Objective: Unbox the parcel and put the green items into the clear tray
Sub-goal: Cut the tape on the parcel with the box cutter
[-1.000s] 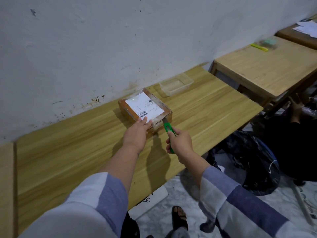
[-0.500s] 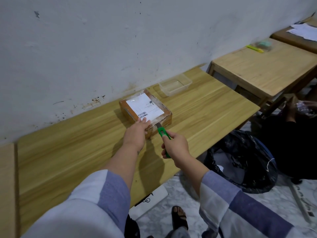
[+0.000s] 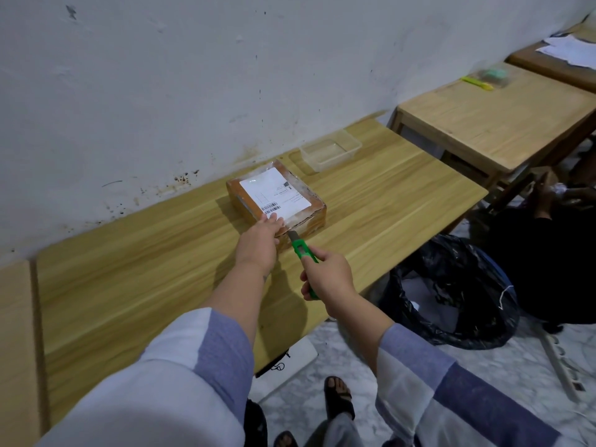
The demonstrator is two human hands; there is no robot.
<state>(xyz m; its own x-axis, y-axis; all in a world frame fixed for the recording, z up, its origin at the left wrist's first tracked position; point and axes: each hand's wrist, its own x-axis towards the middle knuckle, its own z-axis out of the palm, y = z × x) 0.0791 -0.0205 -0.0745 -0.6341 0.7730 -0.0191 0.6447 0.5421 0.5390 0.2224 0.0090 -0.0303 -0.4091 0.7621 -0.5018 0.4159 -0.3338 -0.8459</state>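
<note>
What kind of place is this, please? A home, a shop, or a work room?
Probably a plain work room for opening parcels, not a shop. Bare wooden tables stand along a stained white wall, a lined waste bin stands on the floor, and papers lie on a far table.

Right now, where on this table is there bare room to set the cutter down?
Bare wood lies left of the parcel to the table end, and right of it below the clear tray. Crowded at the parcel's near edge: left hand, cutter, right hand.
</note>
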